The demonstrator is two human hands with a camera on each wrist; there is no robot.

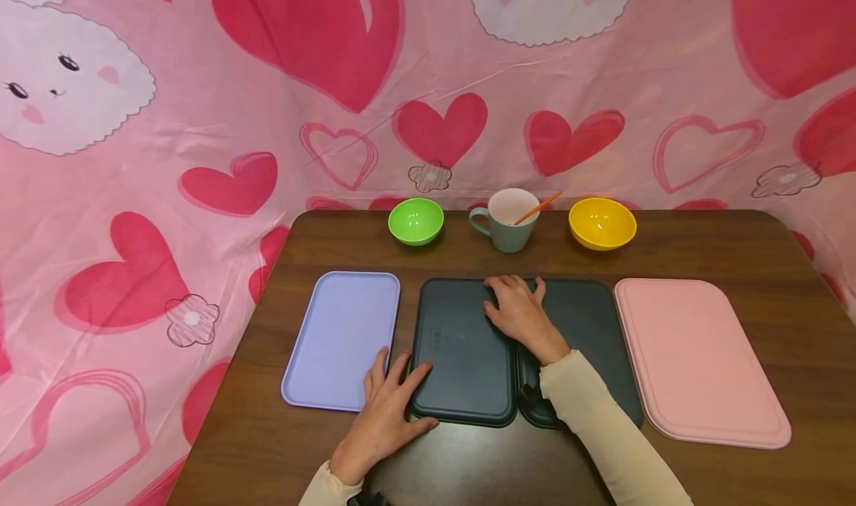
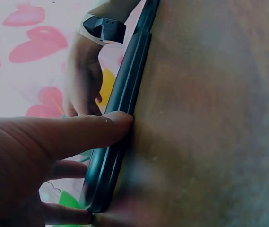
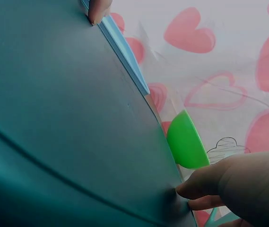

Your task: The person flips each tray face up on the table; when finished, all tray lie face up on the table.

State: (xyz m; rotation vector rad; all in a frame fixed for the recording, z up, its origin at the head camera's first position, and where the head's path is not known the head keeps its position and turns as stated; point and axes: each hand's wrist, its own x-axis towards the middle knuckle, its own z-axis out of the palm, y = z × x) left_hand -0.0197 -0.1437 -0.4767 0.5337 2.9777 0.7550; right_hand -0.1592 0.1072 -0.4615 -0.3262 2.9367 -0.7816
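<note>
Two dark green rectangular trays lie side by side in the head view: the left tray point(image 1: 464, 372) and the right tray point(image 1: 588, 320). My left hand point(image 1: 384, 420) has its fingers spread at the left tray's left edge and near corner. In the left wrist view, its straight thumb point(image 2: 91, 135) touches the near edge of that tray point(image 2: 125, 94). My right hand point(image 1: 520, 313) touches the left tray's far right corner, its fingers at the far edge and its thumb on the surface. The right wrist view shows those fingertips against the tray point(image 3: 87, 104).
A lavender tray point(image 1: 341, 342) lies to the left and a pink tray point(image 1: 695, 357) to the right. Behind stand a green bowl point(image 1: 416, 222), a grey-green mug point(image 1: 510, 231) holding an orange stick point(image 1: 539, 207), and a yellow bowl point(image 1: 602, 225). A heart-patterned cloth point(image 1: 267, 105) hangs behind the table point(image 1: 241, 446).
</note>
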